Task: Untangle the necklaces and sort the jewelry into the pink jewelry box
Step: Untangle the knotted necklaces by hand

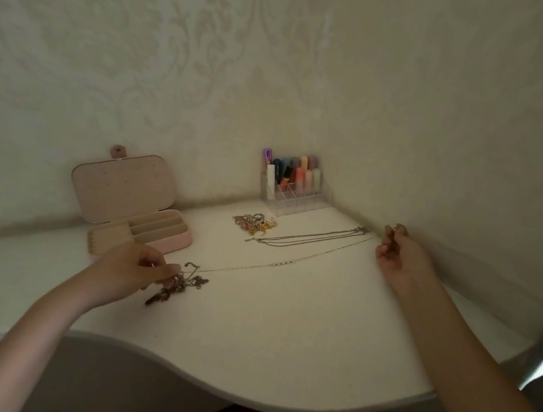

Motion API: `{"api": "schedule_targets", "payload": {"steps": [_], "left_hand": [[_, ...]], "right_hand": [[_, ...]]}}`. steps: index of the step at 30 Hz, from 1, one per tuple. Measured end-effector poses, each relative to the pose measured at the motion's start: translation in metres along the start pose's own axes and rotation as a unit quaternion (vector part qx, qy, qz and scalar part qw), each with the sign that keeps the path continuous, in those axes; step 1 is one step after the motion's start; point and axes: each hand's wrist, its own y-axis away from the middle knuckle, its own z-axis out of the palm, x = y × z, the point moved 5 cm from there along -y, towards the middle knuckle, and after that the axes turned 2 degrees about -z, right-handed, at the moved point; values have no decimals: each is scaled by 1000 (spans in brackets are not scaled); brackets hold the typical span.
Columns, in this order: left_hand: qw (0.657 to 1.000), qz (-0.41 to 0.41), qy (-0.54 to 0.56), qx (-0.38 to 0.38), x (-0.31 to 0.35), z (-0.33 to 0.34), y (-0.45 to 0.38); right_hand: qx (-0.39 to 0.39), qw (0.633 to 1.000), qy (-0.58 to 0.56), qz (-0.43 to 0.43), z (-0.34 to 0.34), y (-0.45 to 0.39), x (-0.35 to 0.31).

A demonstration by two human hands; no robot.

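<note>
- The right hand is far out by the wall, fingers curled as if they pinch the far end of a thin pale chain; the pinch itself is too small to see for sure.
- The left hand has its fingers bent down on a dark tangle of necklaces, where the other end of the chain goes in; it seems to hold the heap in place.
- The chain looks pulled almost straight between the two hands. I think more pull from the right could tighten a knot inside the tangle, or snap such a fine chain.
- If the left hand lets go, the whole heap may slide across the white table.
- Two darker chains lie just beside the tight one; a sideways sweep could catch them again.
- A small pile of rings and charms lies near a clear organizer.
- The pink jewelry box stands open behind the left hand; its compartments look empty.
</note>
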Motion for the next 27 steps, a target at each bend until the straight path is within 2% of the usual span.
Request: {"api": "schedule_targets", "payload": {"steps": [4, 7, 11, 19, 21, 24, 27], "left_hand": [[999, -37, 9, 37, -12, -8, -2], [984, -72, 162, 13, -17, -5, -3], [947, -69, 314, -21, -13, -9, -3], [884, 21, 464, -53, 13, -17, -4], [874, 11, 484, -45, 19, -17, -5], [842, -33, 539, -22, 26, -12, -10], [817, -49, 572, -53, 40, -1, -14]], "right_hand": [[-17, 998, 49, -21, 2, 4, -2], [-54, 986, 147, -52, 8, 14, -3], [-92, 960, 246, -95, 18, 25, -5], [-135, 952, 249, -120, 31, 34, -12], [-155, 947, 247, -132, 36, 36, -13], [-190, 932, 272, -149, 42, 38, -12], [-213, 924, 281, -152, 47, 41, -8]]}}
